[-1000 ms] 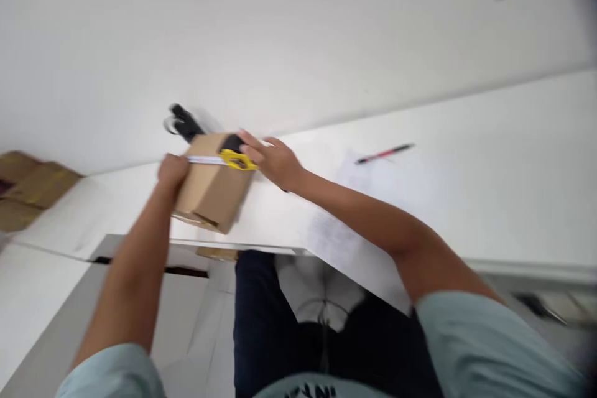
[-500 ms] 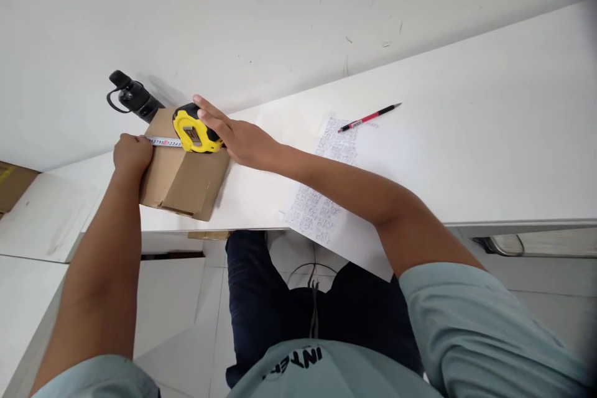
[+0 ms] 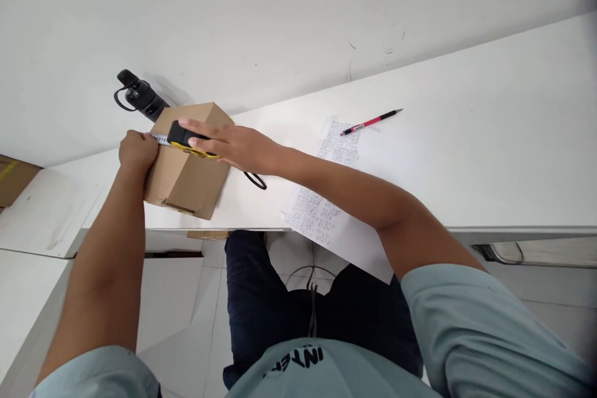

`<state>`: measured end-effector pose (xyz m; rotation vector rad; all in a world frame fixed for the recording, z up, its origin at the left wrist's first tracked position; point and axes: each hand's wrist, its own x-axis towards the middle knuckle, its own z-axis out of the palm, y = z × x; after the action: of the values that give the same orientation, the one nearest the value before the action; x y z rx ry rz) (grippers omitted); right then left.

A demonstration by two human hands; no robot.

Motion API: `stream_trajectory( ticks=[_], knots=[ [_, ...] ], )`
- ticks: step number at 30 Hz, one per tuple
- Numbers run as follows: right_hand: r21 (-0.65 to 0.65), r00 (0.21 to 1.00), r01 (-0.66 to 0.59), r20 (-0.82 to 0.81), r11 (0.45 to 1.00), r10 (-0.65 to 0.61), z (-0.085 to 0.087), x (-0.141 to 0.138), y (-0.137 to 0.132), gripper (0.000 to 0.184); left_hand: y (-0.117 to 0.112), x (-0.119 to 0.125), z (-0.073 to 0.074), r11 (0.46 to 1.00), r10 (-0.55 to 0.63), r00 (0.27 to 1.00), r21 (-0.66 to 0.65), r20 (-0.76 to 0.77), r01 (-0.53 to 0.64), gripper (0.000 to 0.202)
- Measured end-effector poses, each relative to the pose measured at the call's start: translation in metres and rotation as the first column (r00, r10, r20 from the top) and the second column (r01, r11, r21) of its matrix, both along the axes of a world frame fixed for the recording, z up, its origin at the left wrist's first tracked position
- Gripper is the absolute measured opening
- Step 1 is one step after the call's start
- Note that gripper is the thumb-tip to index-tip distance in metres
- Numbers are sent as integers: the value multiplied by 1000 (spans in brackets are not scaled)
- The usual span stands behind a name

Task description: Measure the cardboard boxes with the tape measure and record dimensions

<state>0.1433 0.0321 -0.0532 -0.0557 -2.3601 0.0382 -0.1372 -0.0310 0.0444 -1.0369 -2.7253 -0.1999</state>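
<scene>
A brown cardboard box (image 3: 198, 183) stands at the left of the white table. My right hand (image 3: 240, 146) grips a yellow and black tape measure (image 3: 184, 137) over the top of the box, and a black wrist strap (image 3: 255, 181) hangs from it. A short length of white blade (image 3: 161, 139) runs out of the case to the left. At the box's left edge, my left hand (image 3: 138, 152) is closed at the blade's end; its fingertips are partly hidden.
Behind the box, a black bottle (image 3: 142, 98) leans near the wall. A handwritten sheet (image 3: 321, 199) lies to the right, overhanging the table's front edge, with a red and black pen (image 3: 372, 122) at its top. Another cardboard box (image 3: 16, 180) is at the far left.
The tape measure's case has moved left towards my left hand and turned, so less blade shows. Its strap has come into view. My left hand still holds at the box's left edge.
</scene>
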Motion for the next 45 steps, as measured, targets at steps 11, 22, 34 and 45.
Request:
stream_trajectory(
  ticks=[11, 22, 34, 45],
  knots=[
    [-208, 985, -102, -155, 973, 70, -11, 4, 0, 79, -15, 9, -16, 1000, 9, 999, 15, 42, -10, 41],
    [-230, 952, 61, -280, 971, -126, -41, 4, -4, 86, -18, 7, -19, 1000, 8, 993, 23, 118, -11, 38],
    [-337, 949, -49, -308, 940, -61, -30, 4, -31, 72, -24, -2, -26, 998, -35, 992, 56, 122, 28, 34],
    [-926, 944, -301, -324, 227, -69, -15, -14, -32, 113, -31, -2, -22, 995, -23, 996, 98, 89, 14, 32]
  ],
)
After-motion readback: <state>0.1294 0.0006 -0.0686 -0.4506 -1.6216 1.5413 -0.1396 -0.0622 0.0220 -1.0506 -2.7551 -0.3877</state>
